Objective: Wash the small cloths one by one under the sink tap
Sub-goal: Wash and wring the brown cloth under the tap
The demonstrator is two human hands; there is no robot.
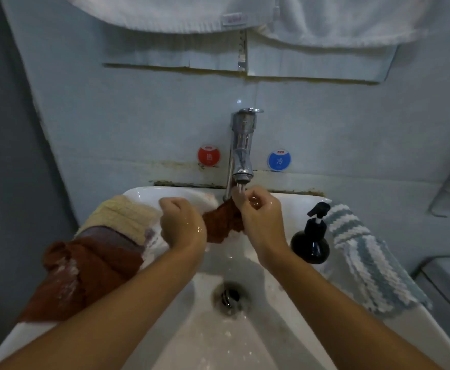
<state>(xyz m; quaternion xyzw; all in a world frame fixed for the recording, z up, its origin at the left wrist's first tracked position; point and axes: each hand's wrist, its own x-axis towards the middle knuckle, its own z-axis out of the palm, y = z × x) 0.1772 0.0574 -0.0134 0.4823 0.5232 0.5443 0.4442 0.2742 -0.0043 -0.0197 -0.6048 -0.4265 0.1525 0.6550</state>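
Water runs from the chrome tap (241, 153) at twelve o'clock of the white sink (280, 311), and the stream lands where my right hand (261, 213) works just under the spout. I hold a rust-brown cloth (222, 222) stretched between my two hands over the back half of the basin. My right hand has its fingers curled around the cloth's upper end, pinching it up into the stream. My left hand (182, 222), at about ten o'clock from the drain (229, 296), is clenched on the cloth's other end; the back of that hand is wet and shiny. The cloth sags in a crumpled fold between them, clear of the basin floor as far as I can see.

On the sink's left rim, at nine o'clock, lies a heap of other cloths: a pale yellow cloth (123, 217) on top toward the wall, a grey-purple cloth (111, 235) beneath it, and a second rust-brown cloth (82, 276) nearest me, with pale blotches that may be suds, hanging over the rim's edge. My left forearm crosses just beside this heap.

At three o'clock on the right rim stands a black pump bottle (310, 239), and just beyond it a blue-and-white striped cloth (370, 257) drapes along the rim. On the wall either side of the tap sit a red round sticker (208, 155) at eleven o'clock and a blue round sticker (279, 160) at one o'clock. A white towel (245, 14) hangs across the top.
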